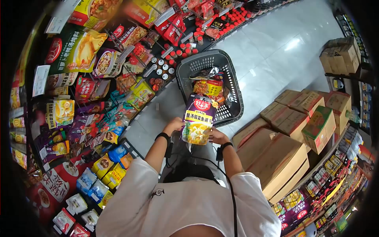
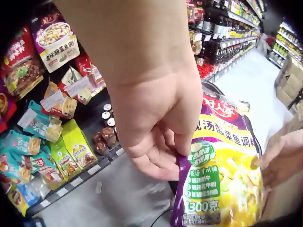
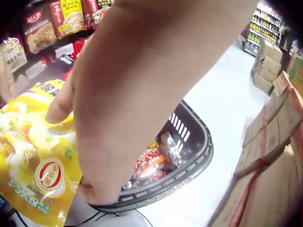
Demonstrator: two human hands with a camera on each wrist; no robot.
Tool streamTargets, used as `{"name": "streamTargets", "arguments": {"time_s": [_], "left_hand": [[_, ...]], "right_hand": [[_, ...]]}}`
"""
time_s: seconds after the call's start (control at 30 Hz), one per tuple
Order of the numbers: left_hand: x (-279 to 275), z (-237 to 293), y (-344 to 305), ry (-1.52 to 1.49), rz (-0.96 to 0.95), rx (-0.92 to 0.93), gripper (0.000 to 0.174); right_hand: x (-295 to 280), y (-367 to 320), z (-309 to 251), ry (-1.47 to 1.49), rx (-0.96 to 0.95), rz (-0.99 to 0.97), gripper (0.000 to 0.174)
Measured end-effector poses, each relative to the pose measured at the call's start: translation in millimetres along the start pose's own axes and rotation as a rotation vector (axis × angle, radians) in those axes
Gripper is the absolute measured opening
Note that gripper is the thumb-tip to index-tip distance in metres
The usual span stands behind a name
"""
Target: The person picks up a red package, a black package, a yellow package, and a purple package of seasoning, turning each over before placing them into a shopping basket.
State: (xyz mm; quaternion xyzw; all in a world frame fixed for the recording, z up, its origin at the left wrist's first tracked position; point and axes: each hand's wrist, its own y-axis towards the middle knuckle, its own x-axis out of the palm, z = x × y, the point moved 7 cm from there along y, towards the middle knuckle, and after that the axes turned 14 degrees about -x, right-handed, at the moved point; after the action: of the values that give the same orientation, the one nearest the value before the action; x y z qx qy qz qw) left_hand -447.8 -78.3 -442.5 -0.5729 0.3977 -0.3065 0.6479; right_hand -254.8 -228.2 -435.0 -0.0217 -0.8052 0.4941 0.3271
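Note:
A purple and yellow food pouch point(image 1: 198, 120) is held up by both hands in front of the body, its printed front facing the head camera. The left hand point(image 1: 174, 125) pinches its left edge; in the left wrist view that hand point(image 2: 158, 127) has its fingers curled at the purple side. On the right edge, the right hand point(image 1: 218, 136) grips with the thumb on the front, as the right wrist view shows beside the pouch point(image 3: 40, 156). Beyond the pouch stands a dark basket point(image 1: 235, 85) with several packets point(image 1: 209, 87) in it.
Shelves of hanging seasoning pouches point(image 1: 75, 49) line the left side, with red-capped jars point(image 1: 189, 49) near the basket. Stacked cardboard boxes point(image 1: 272, 158) stand close on the right, and more boxes point(image 1: 340, 57) lie farther back. Grey tiled floor point(image 1: 272, 51) runs between them.

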Motion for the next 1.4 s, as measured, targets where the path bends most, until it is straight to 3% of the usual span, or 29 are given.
{"name": "streamTargets", "arguments": {"time_s": [0.07,0.13,0.17,0.2,0.23,0.3,0.33,0.4,0.43,0.47,0.53,0.57,0.6,0.7,0.73,0.77,0.87,0.9,1.0,1.03,1.13,1.17,1.3,1.4], "left_hand": [[-2,1,17,0.000,0.004,0.031,0.031],[-15,10,33,0.161,0.257,0.169,0.030],[-17,14,43,0.236,0.376,0.234,0.030],[-17,16,50,0.200,0.364,0.248,0.031],[-18,18,57,0.163,0.353,0.263,0.033],[-26,29,64,0.238,0.506,0.324,0.035],[-30,36,64,0.169,0.468,0.257,0.033],[-41,52,64,0.029,0.386,0.123,0.030],[-36,55,72,-0.187,0.169,0.016,0.022],[-35,64,73,-0.306,0.096,0.021,0.020],[-33,77,72,-0.547,-0.051,0.025,0.018],[-32,84,69,-0.621,-0.115,-0.007,0.020],[-30,87,72,-0.687,-0.123,0.015,0.021],[-32,100,81,-0.822,-0.126,0.085,0.025],[-34,104,84,-0.825,-0.116,0.107,0.026],[-36,107,86,-0.828,-0.106,0.127,0.028],[-39,115,105,-0.875,-0.138,0.240,0.033],[-38,118,111,-0.896,-0.159,0.287,0.036],[-43,130,86,-0.937,-0.021,0.293,0.042],[-43,134,76,-0.902,-0.060,0.299,0.043],[-37,126,67,-0.850,-0.074,0.151,0.039],[-38,122,65,-0.835,-0.080,0.156,0.036],[-50,94,51,-0.862,-0.057,0.236,0.029],[-72,71,7,-0.914,-0.021,0.312,0.028]], "right_hand": [[4,5,-12,-0.019,-0.034,-0.081,0.043],[5,17,-21,0.002,-0.120,-0.147,0.041],[-3,31,-28,0.122,-0.136,-0.115,0.038],[-2,38,-36,0.202,-0.182,-0.125,0.037],[-3,46,-45,0.224,-0.232,-0.126,0.037],[-12,62,-61,0.210,-0.255,-0.053,0.045],[-17,67,-72,0.175,-0.229,0.020,0.053],[-22,73,-101,-0.028,-0.278,0.121,0.045],[-30,93,-102,-0.006,-0.307,0.149,0.046],[-37,112,-109,-0.062,-0.381,0.107,0.048],[-31,111,-147,-0.279,-0.359,0.255,0.049],[-38,134,-156,-0.290,-0.510,0.238,0.049],[-47,157,-161,-0.297,-0.662,0.218,0.049],[-71,212,-179,-0.609,-0.748,0.175,0.045],[-49,201,-200,-0.713,-0.804,0.177,0.044],[-41,190,-209,-0.636,-0.629,0.149,0.041],[-21,196,-241,-0.656,-0.764,0.080,0.043],[-11,190,-247,-0.533,-0.675,0.049,0.053],[-17,189,-243,-0.396,-0.755,0.200,0.066],[-21,193,-231,-0.270,-0.690,0.108,0.070],[-38,203,-196,-0.496,-0.559,0.067,0.061],[-40,194,-185,-0.374,-0.568,0.117,0.055],[-43,155,-163,-0.721,-0.602,0.178,0.043],[-81,138,-131,-0.993,-0.627,0.274,0.032]]}}
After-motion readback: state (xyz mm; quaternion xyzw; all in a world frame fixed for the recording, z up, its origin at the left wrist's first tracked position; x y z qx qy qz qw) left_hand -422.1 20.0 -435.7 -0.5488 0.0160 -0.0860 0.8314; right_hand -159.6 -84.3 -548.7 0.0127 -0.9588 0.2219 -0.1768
